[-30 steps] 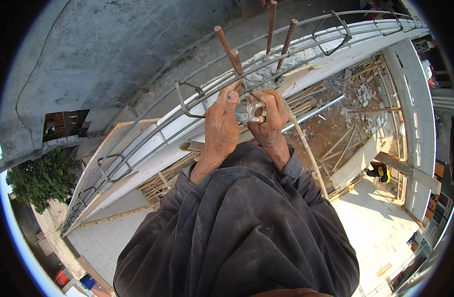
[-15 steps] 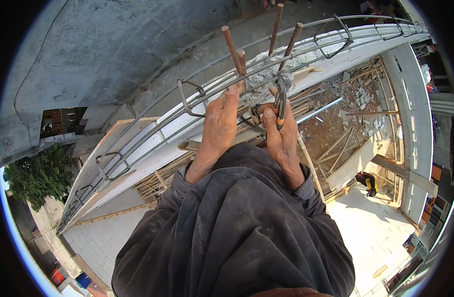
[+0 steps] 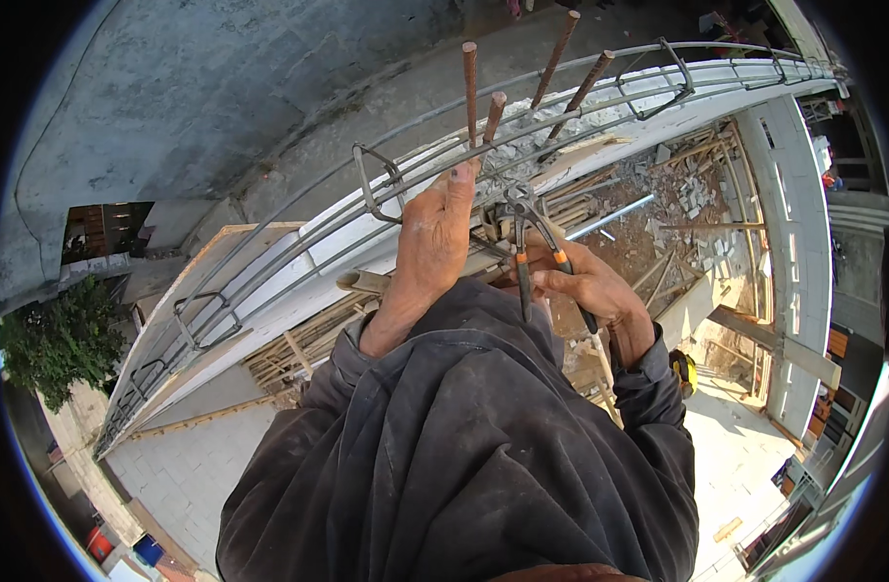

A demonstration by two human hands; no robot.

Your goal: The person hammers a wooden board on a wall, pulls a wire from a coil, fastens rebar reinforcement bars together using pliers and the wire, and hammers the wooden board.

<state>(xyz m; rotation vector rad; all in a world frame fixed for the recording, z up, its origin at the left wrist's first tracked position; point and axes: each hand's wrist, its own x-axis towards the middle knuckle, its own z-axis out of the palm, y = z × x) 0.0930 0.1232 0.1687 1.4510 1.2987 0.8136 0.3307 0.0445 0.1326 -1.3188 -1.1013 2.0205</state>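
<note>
My left hand [image 3: 435, 233] is closed at the long horizontal steel bars [image 3: 343, 209], its thumb pressed by the foot of the rusty upright rebar [image 3: 470, 92]. What its fingers pinch is hidden. In my right hand [image 3: 595, 281] is a pair of end-cutting pincers [image 3: 521, 223] with dark handles and orange bands. Their handles are spread apart, and the head points up toward the bars, just right of my left hand. Bent square stirrups [image 3: 377, 184] hang around the horizontal bars on the left.
A white wall top [image 3: 309, 254] runs under the bars. Below to the right lie rubble [image 3: 697, 194], timber poles and a pale pipe [image 3: 609, 218]. A wooden board [image 3: 207, 281] leans at left, and a grey wall [image 3: 202, 97] rises beyond. A partly hidden yellow-and-dark shape [image 3: 685, 371] shows beside my right sleeve.
My right hand has drawn the pincers back from the rebar, and their handles have spread. It has also turned outward. My left hand stays at the bars, while the view has shifted slightly.
</note>
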